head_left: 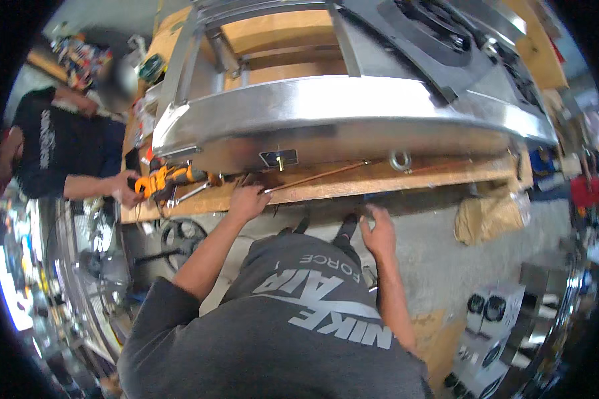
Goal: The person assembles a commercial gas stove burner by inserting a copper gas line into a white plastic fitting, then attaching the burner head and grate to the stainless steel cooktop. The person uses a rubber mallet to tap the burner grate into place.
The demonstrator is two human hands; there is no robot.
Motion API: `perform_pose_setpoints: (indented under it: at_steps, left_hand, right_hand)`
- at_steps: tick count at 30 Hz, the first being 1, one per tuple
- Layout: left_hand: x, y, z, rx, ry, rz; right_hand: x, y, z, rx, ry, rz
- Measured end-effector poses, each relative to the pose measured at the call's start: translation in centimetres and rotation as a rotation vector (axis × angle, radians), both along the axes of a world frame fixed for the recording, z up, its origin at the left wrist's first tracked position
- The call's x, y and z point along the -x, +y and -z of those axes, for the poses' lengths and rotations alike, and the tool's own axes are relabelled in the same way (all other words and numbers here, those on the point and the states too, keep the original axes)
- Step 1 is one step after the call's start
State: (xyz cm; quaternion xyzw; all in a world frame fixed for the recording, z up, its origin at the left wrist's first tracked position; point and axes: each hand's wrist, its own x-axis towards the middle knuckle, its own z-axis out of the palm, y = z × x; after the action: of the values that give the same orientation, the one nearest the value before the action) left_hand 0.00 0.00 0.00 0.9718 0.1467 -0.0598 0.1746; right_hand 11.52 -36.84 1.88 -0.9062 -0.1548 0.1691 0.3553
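At the front edge of the wooden bench (pixel 326 191), my left hand (pixel 247 201) has its fingers curled at the near end of a thin copper-coloured rod (pixel 319 177). The rod slants away to the right along the bench top. My right hand (pixel 379 231) hangs in the air before the bench, holding nothing, thumb and fingers apart and slightly blurred. Above the rod stands a large stainless-steel appliance body (pixel 353 100), with a brass fitting (pixel 280 163) sticking out of its front panel. A metal ring (pixel 400 160) is beside the rod's far end.
On the left, a co-worker's hand (pixel 128 189) is at an orange-and-black power tool (pixel 163 181). A wrench (pixel 192 194) lies beside that tool. Below the bench are a black wheel (pixel 183 243) and a crumpled brown paper bag (pixel 489 218). White boxes (pixel 489 332) are stacked at lower right.
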Motion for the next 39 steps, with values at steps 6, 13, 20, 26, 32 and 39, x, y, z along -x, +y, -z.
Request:
perform_pose_setpoints:
  at_steps: [6,13,20,26,32,39]
  left_hand:
    - [-1.8,-5.4,-5.8,0.215,-0.218,-0.177]
    - [1.3,-13.3,-14.1,0.246,-0.143,-0.349]
    - [6.9,-10.2,-15.4,0.621,-0.35,-0.72]
    - [-0.9,-14.6,-11.9,1.166,-0.547,-0.486]
    - [-2.3,-17.1,-12.0,1.127,-0.542,-0.406]
    - [0.7,-16.3,-14.7,1.113,-0.697,-0.27]
  right_hand:
    - [-14.6,3.6,-1.3,0.103,-0.516,-0.541]
    - [-16.2,3.0,1.8,0.097,-0.337,-0.738]
    - [-15.0,3.6,-1.4,-0.136,-0.39,-1.009]
    - [-10.2,5.9,-7.5,-0.569,0.067,-0.778]
    - [-7.7,7.9,-14.4,-0.707,0.135,-0.629]
    - [-2.8,9.5,-16.3,-0.918,0.007,-0.49]
